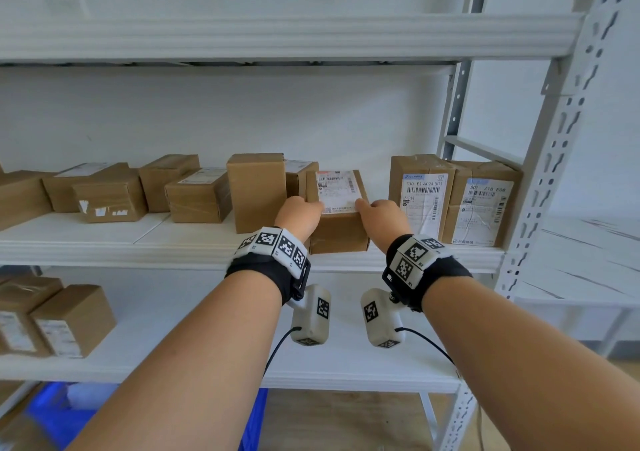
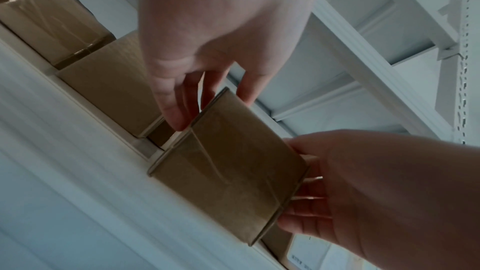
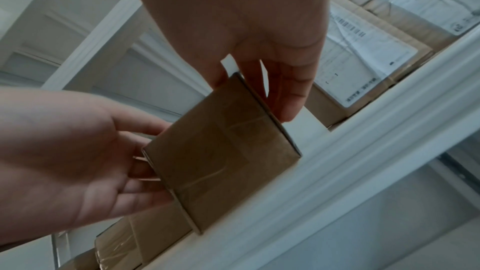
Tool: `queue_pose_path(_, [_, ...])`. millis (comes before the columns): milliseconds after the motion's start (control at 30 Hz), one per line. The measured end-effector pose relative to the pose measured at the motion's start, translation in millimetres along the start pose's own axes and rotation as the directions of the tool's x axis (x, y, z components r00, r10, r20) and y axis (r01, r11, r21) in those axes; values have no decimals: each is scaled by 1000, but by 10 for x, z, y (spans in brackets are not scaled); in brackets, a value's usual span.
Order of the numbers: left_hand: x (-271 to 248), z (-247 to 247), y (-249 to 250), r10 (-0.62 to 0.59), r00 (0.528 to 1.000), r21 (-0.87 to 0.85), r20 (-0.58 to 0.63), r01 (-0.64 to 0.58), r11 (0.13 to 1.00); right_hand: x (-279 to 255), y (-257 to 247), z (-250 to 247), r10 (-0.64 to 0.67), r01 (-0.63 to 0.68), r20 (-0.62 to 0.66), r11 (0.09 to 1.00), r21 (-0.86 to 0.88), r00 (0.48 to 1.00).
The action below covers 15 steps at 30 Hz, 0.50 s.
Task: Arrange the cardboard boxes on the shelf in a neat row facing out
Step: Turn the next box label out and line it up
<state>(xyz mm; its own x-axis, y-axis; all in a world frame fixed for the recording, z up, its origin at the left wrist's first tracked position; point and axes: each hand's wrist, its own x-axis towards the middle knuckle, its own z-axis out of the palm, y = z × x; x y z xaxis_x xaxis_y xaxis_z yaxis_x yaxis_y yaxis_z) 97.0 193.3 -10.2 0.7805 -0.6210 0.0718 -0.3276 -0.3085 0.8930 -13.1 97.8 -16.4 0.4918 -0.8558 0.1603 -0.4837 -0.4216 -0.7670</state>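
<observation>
Left hand (image 1: 300, 215) and right hand (image 1: 381, 217) clamping small labelled box (image 1: 341, 229) from both sides, thumbs on top, at front edge of middle shelf (image 1: 104, 248). Tall upright box (image 1: 257, 191) just left of grip; 2 label-out boxes (image 1: 453, 199) right. More boxes (image 1: 138, 189) scattered farther left, toward back.

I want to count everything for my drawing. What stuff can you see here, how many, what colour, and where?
White metal shelving unit: one, white, fills the view.
Brown cardboard box with a white label on top: one, brown, front edge of the middle shelf, held.
Tall plain brown cardboard box: one, brown, just left of the held box.
Upright brown boxes with white labels facing out: two, brown, right end of the shelf.
Other brown boxes: several, brown, left and behind, unaligned.
Lower-shelf brown boxes: at least two, far left.
Blue bin: one, bottom left.
Left hand: grips the held box's left side.
Right hand: grips its right side.
</observation>
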Motion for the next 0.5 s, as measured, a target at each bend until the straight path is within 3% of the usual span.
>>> queue_pose_path(100, [0,22,47,74,997,16,-37,-73,997,28,9,-18,-72,72,-49,997,4,996])
queue_pose_path(233, [54,64,38,92,991,125,-94,-80,989,45,49,12,-137,132,-64,988,-81,988])
queue_pose_path(400, [71,122,-74,152,984,229,-92,-127,965,49,109,55,-132,124,-73,986,-111,989])
queue_pose_path(500, [81,192,-143,118,991,264,-55,-99,960,44,164,86,-97,93,-23,986,-135,995])
